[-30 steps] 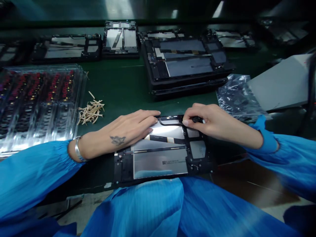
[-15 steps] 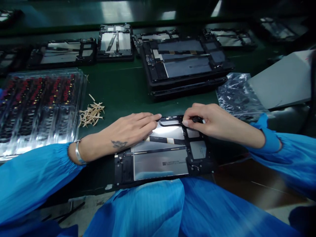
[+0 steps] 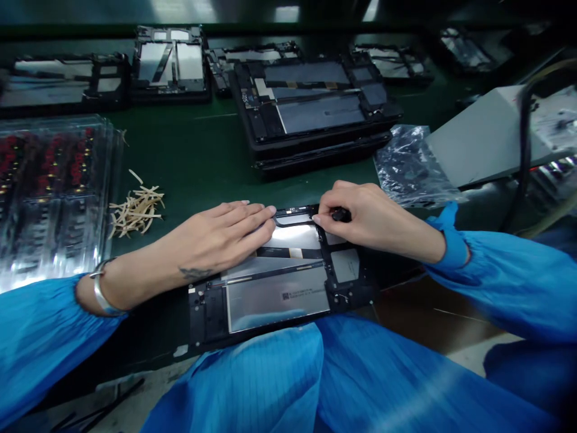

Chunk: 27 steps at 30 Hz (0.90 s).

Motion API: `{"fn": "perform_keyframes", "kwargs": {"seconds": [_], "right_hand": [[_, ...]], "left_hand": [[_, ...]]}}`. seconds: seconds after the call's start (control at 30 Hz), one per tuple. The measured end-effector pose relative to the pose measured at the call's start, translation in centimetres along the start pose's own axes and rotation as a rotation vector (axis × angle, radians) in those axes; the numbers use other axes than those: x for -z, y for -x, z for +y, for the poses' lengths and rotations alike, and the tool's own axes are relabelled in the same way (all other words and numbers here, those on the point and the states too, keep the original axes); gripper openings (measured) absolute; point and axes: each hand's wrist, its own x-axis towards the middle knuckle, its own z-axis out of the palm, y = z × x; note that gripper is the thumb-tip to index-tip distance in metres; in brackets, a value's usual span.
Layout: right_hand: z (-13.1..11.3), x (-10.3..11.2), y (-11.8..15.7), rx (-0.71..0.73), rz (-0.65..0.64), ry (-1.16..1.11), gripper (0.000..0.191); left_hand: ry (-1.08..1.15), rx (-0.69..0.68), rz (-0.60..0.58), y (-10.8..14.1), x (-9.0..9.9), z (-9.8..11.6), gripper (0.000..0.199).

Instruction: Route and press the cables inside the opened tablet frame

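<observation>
Under the fingers of both hands, an opened tablet chassis point(image 3: 279, 288) is laid flat on the green desk point(image 3: 202, 162), at its near edge. The left hand point(image 3: 211, 240) is spread flat, palm down, fingers point(image 3: 259, 219) extended and pressed against the chassis's far-left part, nothing being gripped. The right hand point(image 3: 365, 216) is curled, and a small black part point(image 3: 339, 213) is pinched between thumb and forefinger at the far edge of the chassis. Just beyond the fingertips of both hands, a stack of similar chassis point(image 3: 315, 114) is seen on the desk, with more of them laid out further back. To the left of the left fingers, a small heap of pale strips point(image 3: 135, 207) is found, and beyond it clear trays point(image 3: 49, 192) holding small red and black components. To the right of the right fingers, a crumpled clear plastic bag point(image 3: 412, 165) is lying, touching a grey slanted box point(image 3: 482, 135).
</observation>
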Motion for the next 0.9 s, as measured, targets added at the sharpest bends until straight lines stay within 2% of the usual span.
{"fn": "perform_keyframes", "kwargs": {"seconds": [0.5, 0.67, 0.73, 0.8, 0.87, 0.9], "right_hand": [[0.0, -0.4, -0.2, -0.003, -0.013, 0.045, 0.012], [0.3, -0.5, -0.4, 0.039, 0.000, 0.066, 0.014], [-0.1, -0.3, 0.3, 0.086, 0.142, 0.081, 0.016], [-1.4, -0.3, 1.9, 0.111, 0.384, 0.019, 0.021], [-3.3, -1.1, 4.0, 0.106, 0.566, -0.166, 0.036], [-4.3, -1.8, 5.0, 0.106, 0.588, -0.293, 0.047]], "left_hand": [[-0.030, 0.000, -0.045, 0.1, -0.2, 0.4, 0.040], [0.007, 0.079, -0.168, -1.5, 0.5, 0.6, 0.046], [0.024, 0.113, -0.228, -2.8, 1.1, 0.7, 0.051], [0.045, 0.135, -0.282, -4.1, 1.6, 0.7, 0.053], [0.077, 0.133, -0.313, -5.0, 1.6, 0.5, 0.052], [0.103, 0.131, -0.318, -5.2, 1.5, 0.3, 0.052]]}}
